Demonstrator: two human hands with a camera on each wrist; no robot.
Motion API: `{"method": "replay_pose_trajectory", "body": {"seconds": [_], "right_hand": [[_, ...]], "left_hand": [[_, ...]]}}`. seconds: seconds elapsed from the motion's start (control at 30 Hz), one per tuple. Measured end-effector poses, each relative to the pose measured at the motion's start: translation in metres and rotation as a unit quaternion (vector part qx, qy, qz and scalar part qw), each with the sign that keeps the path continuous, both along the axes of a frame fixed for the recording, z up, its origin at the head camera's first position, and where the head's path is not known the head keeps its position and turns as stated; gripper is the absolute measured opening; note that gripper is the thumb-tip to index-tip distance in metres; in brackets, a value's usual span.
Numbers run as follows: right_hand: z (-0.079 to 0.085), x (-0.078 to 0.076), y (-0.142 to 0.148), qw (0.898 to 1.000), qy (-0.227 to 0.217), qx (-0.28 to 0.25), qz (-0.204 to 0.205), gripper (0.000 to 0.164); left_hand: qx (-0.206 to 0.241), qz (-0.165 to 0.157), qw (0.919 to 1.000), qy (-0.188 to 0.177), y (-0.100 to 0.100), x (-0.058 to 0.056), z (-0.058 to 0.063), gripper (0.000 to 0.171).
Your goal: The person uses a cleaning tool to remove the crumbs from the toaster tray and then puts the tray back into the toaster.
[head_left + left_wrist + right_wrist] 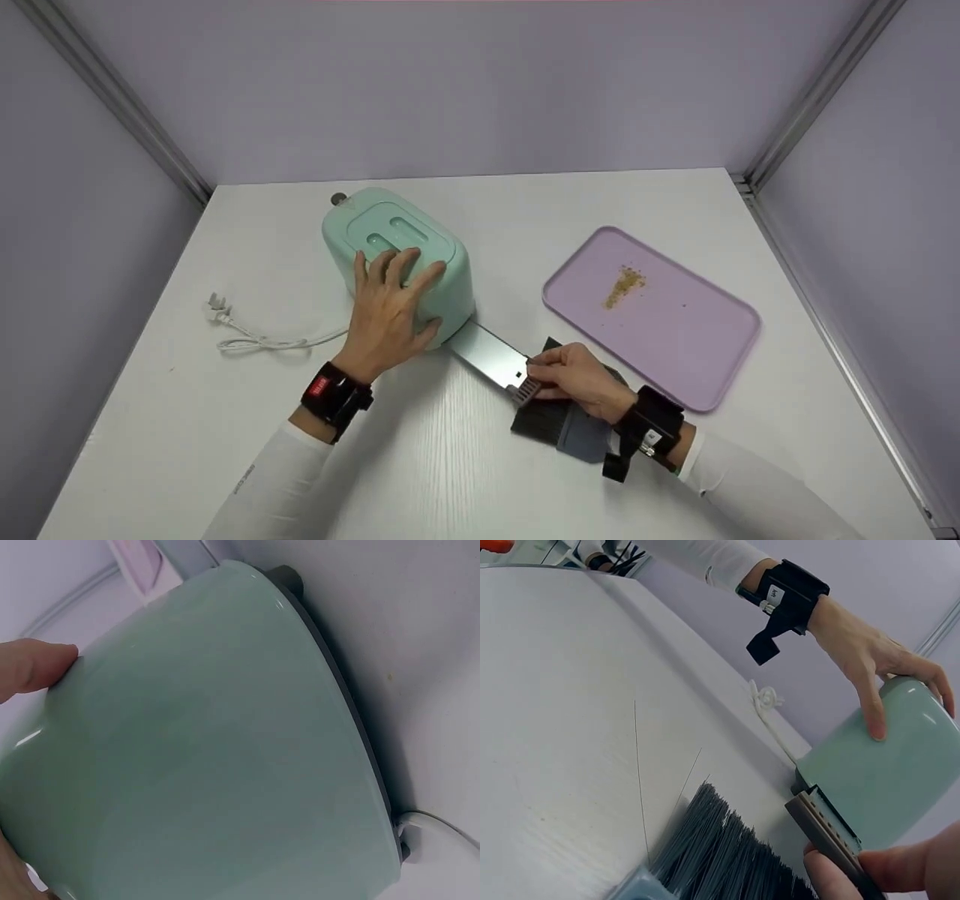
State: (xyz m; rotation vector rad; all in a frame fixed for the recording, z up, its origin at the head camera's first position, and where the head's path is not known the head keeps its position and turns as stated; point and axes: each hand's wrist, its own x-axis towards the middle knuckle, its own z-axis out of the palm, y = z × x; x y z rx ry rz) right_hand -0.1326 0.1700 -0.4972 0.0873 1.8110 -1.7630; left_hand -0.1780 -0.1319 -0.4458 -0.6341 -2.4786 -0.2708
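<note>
A mint-green toaster [452, 300] stands at an angle left of the table's middle. Bent fingers of my left hand [384, 321] spread over its top, with the thumb down its side, holding it. From the toaster's near end a flat silver crumb tray [489, 351] sticks out. My right hand [589, 384] pinches the tray's ridged end piece between thumb and fingers; the right wrist view shows this slotted end piece [831, 844] up close. Beneath the right hand lies a brush with dark bristles [538, 421], its grey body partly hidden.
At the right lies a purple serving tray [697, 352] with a small heap of brown crumbs [625, 286] on it. A white cord [259, 343] with a plug [217, 309] runs left from the toaster. Walls stand behind and beside the white table [405, 480].
</note>
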Motion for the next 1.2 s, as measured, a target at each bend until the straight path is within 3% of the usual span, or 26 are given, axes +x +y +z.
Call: {"method": "replay_pose_trajectory", "body": {"seconds": [0.9,1.2], "right_hand": [[0.002,-0.01,-0.037,0.999,0.014,0.023,-0.028,0.032],[0.0,-0.013,-0.05,0.999,-0.003,0.01,-0.041,0.033]], "left_hand": [[-0.01,0.019,0.9996,-0.016,0.0,0.001,0.0,0.077],[-0.006,0.015,0.9998,-0.011,0.0,0.001,-0.002,0.076]]}}
